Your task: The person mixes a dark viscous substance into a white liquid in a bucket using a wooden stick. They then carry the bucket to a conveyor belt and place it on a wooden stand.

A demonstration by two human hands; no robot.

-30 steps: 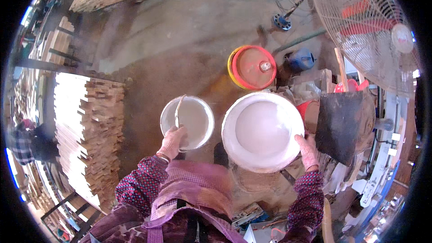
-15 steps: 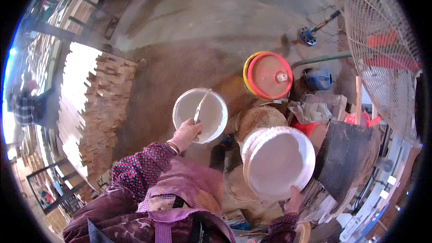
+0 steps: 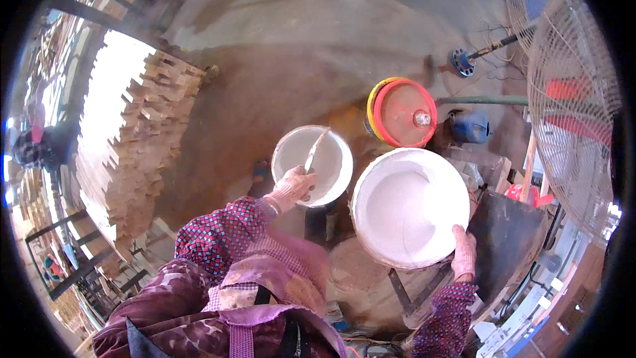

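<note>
My left hand (image 3: 291,187), in a pale glove, is closed on the near rim of a smaller white bucket (image 3: 281,149). A whitish stick (image 3: 317,150) slants across that bucket's mouth, its lower end at my fingers; whether they also clasp it is hard to tell. To the right, my gloved right hand (image 3: 465,253) grips the near right rim of a larger white bucket (image 3: 377,202). Its mouth faces up toward me, showing a pale coated inside. The two buckets are side by side, slightly apart. My right thumb lies over the rim; the other fingers are partly hidden.
Beyond the larger bucket stands a red and yellow bucket (image 3: 405,111) with a lid. A blue jug (image 3: 470,126) and a green hose (image 3: 487,100) are nearby. At right are a wire fan guard (image 3: 570,113) and a dark board (image 3: 507,245). Stacked wood (image 3: 149,126) stands left.
The larger bucket has moved up and away from me, its mouth turned more upward, with my right hand following on its rim. The smaller bucket and my left hand have shifted slightly right.
</note>
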